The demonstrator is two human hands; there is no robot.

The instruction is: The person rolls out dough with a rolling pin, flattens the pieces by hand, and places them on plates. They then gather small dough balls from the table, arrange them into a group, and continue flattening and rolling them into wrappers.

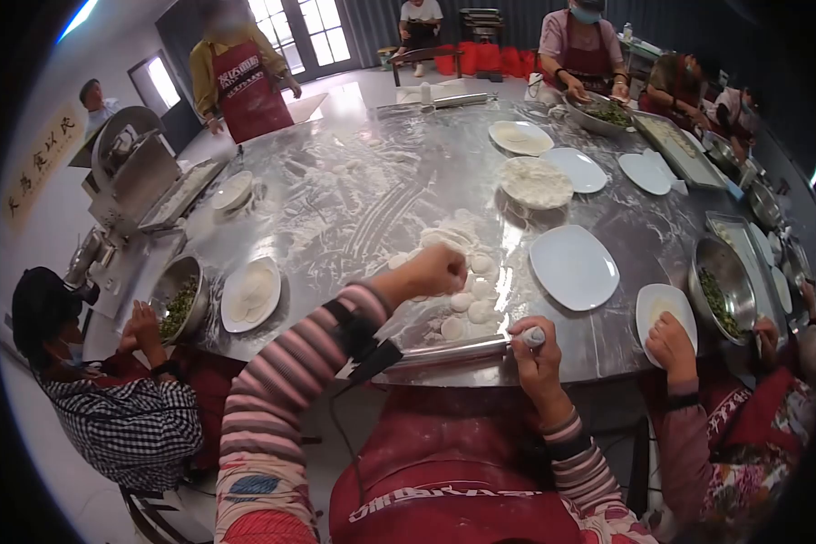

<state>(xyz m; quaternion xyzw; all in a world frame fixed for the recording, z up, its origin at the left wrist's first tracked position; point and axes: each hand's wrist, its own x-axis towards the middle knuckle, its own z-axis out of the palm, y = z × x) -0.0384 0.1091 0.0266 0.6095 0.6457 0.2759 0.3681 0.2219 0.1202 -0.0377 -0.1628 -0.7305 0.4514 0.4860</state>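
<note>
My left hand is closed above the floured steel table, over the left part of a group of small round dough pieces; what its fingers hold, if anything, is hidden. At the table's front edge my right hand grips the white-ended handle of a rolling pin. A long metal bar lies along that edge, just left of my right hand. Behind the dough pieces is a heap of flour and dough. An empty white plate sits to the right of them.
A floured plate and more white plates stand farther back. Steel bowls of green filling are at the left and right. Co-workers sit close on both sides, one with a hand over a plate; others stand across the table.
</note>
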